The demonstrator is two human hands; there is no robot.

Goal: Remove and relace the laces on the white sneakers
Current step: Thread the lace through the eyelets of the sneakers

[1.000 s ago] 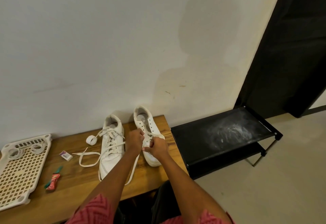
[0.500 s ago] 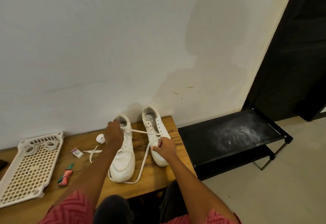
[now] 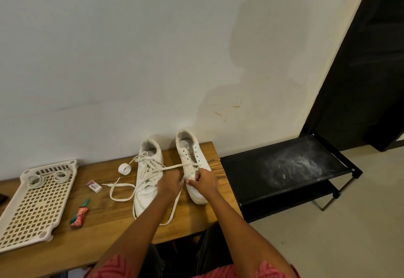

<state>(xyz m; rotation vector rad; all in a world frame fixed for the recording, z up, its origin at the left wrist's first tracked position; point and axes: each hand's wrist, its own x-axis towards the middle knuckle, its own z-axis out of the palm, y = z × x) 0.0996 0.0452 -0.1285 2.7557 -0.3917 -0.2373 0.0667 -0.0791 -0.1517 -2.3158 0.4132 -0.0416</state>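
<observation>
Both hands meet over the lower eyelets of the right sneaker (image 3: pixel 192 168): the left hand (image 3: pixel 171 181) is curled, pinching the flat white lace (image 3: pixel 172 167) near the shoe's vamp, and the right hand (image 3: pixel 204 181) is also curled, its fingertips pinching the same lace just beside the left hand. From the pinch, one strand of the woven lace runs taut up and leftward across the left sneaker (image 3: pixel 147 177), while another hangs in a long loop down to the front of the wooden bench (image 3: pixel 109 227). The right sneaker's upper eyelets stand bare; a printed mark on its insole is too small to read. The left sneaker, smooth white leather-like, is loosely laced, its lace trailing in a curl on the grainy wood. Near it lie a small white tape roll (image 3: pixel 124 168), a little white packet with purple print (image 3: pixel 94 186), unreadable, and a red-and-green sachet (image 3: pixel 79 214). A perforated cream plastic tray (image 3: pixel 32 207) holds pale rings. A dusty black rack (image 3: pixel 284 168) stands to the right.
</observation>
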